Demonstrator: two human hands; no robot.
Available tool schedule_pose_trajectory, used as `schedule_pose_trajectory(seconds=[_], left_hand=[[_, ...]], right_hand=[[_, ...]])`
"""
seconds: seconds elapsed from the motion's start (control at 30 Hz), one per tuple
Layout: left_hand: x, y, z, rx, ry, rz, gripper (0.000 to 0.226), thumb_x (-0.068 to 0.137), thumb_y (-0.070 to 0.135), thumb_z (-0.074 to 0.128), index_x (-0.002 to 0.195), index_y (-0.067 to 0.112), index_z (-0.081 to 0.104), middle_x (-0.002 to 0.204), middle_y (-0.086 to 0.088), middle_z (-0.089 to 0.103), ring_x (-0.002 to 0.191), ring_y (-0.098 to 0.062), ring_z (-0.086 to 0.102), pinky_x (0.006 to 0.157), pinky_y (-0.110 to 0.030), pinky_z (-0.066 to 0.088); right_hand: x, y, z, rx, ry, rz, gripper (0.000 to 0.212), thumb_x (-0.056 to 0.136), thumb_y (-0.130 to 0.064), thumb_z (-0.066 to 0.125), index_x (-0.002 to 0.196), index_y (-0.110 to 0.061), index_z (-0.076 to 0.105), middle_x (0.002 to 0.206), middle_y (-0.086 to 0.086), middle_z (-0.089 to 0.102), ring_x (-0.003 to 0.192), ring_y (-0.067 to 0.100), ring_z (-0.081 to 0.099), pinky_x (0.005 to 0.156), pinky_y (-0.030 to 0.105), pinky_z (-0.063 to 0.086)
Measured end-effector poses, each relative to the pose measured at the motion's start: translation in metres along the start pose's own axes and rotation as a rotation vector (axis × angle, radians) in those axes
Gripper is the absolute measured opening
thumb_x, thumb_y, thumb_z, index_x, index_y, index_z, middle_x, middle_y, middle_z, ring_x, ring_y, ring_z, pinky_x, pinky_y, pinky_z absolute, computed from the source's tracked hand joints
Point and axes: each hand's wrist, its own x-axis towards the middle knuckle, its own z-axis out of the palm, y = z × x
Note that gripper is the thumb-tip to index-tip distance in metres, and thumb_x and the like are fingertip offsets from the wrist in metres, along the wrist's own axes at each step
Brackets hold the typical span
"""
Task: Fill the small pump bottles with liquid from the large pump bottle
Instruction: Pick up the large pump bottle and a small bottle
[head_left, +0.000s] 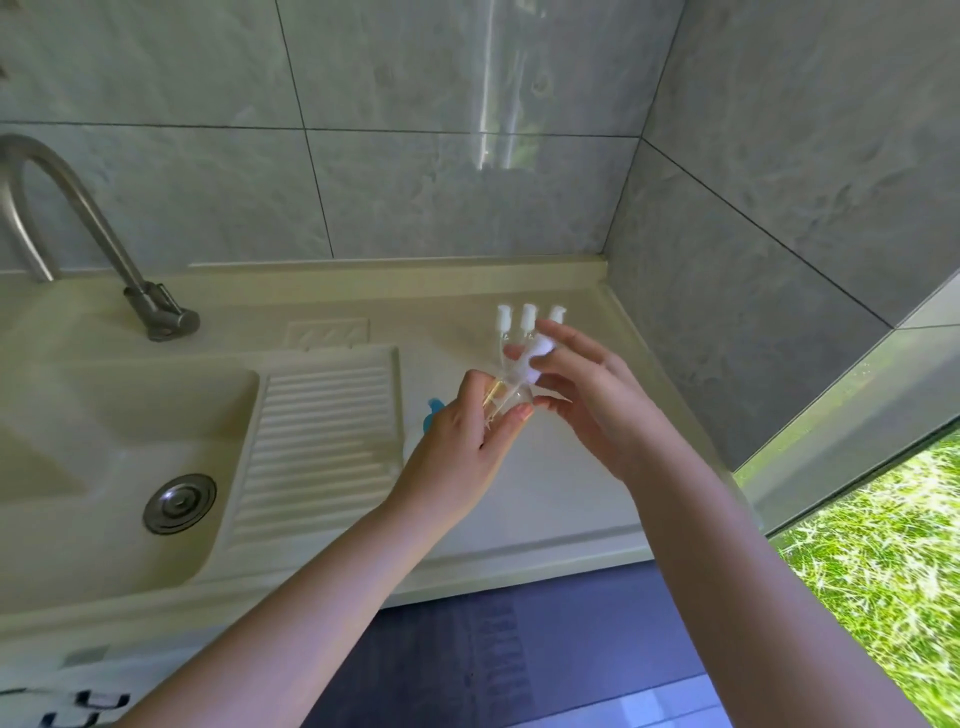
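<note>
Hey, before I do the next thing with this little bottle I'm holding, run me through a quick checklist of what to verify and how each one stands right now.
1. Small bottle held firmly: ok, the left hand grips its body above the counter.
2. White pump cap under control: ok, the right hand pinches it at the bottle's top.
3. Cap fully off or on: cannot tell, the fingers and blur hide the neck.
4. Liquid level in the held bottle: cannot tell.
5. Other small bottles upright: ok, three stand behind the hands.
6. Large bottle reachable: cannot tell, only a blue part shows behind the left hand.
</note>
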Motion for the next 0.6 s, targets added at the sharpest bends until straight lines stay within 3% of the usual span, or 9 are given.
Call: schedule_pose_trajectory(seconds=[0.1, 0.17, 0.27, 0.37, 0.47, 0.6], left_hand=[[0.0008, 0.0026, -0.0001, -0.001, 0.003, -0.002, 0.024, 0.097, 0.048, 0.048, 0.103, 0.027, 0.039, 0.074, -0.005, 0.060, 0.067, -0.023, 0.061, 0.069, -0.049, 0.052], [0.0010, 0.0031, -0.0003, 0.008, 0.002, 0.001, 0.025, 0.098, 0.048, 0.048, 0.102, 0.025, 0.039, 0.074, -0.005, 0.059, 0.067, -0.023, 0.062, 0.069, -0.049, 0.052], [0.0014, 0.0011, -0.0011, 0.007, 0.003, -0.003, 0.027, 0.097, 0.049, 0.047, 0.102, 0.024, 0.039, 0.075, -0.003, 0.060, 0.068, -0.023, 0.062, 0.069, -0.050, 0.052], [0.0020, -0.0028, -0.0014, 0.017, 0.014, -0.002, 0.025, 0.097, 0.050, 0.048, 0.101, 0.028, 0.038, 0.074, 0.000, 0.060, 0.068, -0.023, 0.062, 0.072, -0.049, 0.052], [0.0024, -0.0041, -0.0014, 0.017, 0.016, -0.001, 0.023, 0.097, 0.051, 0.048, 0.099, 0.031, 0.037, 0.073, -0.002, 0.060, 0.068, -0.024, 0.062, 0.072, -0.050, 0.052], [0.0029, -0.0027, -0.0020, 0.010, 0.013, -0.001, 0.025, 0.097, 0.051, 0.048, 0.101, 0.028, 0.037, 0.075, 0.000, 0.060, 0.070, -0.023, 0.062, 0.069, -0.049, 0.053]], right_hand=[[-0.0003, 0.0020, 0.0056, -0.113, 0.092, -0.004, 0.079, 0.063, -0.050, 0.084, 0.134, -0.033, 0.054, 0.113, 0.004, 0.072, 0.103, 0.019, 0.070, 0.093, 0.039, 0.054], [-0.0009, 0.0051, 0.0083, -0.120, 0.129, -0.039, 0.080, 0.056, -0.050, 0.087, 0.128, -0.033, 0.057, 0.107, 0.011, 0.072, 0.096, 0.020, 0.070, 0.086, 0.036, 0.054], [-0.0008, 0.0069, 0.0045, -0.047, 0.104, -0.053, 0.063, 0.066, -0.030, 0.087, 0.124, -0.031, 0.062, 0.104, 0.016, 0.073, 0.092, 0.021, 0.068, 0.086, 0.038, 0.050], [0.0002, 0.0054, 0.0008, -0.037, 0.019, -0.049, 0.055, 0.079, -0.014, 0.073, 0.130, -0.028, 0.058, 0.104, 0.001, 0.076, 0.101, 0.021, 0.067, 0.095, 0.039, 0.048], [0.0017, 0.0021, 0.0019, -0.075, 0.029, -0.041, 0.050, 0.084, -0.023, 0.070, 0.131, -0.031, 0.058, 0.110, 0.001, 0.075, 0.108, 0.021, 0.067, 0.091, 0.035, 0.050], [0.0031, 0.0032, 0.0085, -0.176, 0.115, -0.049, 0.052, 0.077, -0.041, 0.082, 0.123, -0.036, 0.058, 0.104, 0.005, 0.073, 0.093, 0.018, 0.070, 0.079, 0.030, 0.051]])
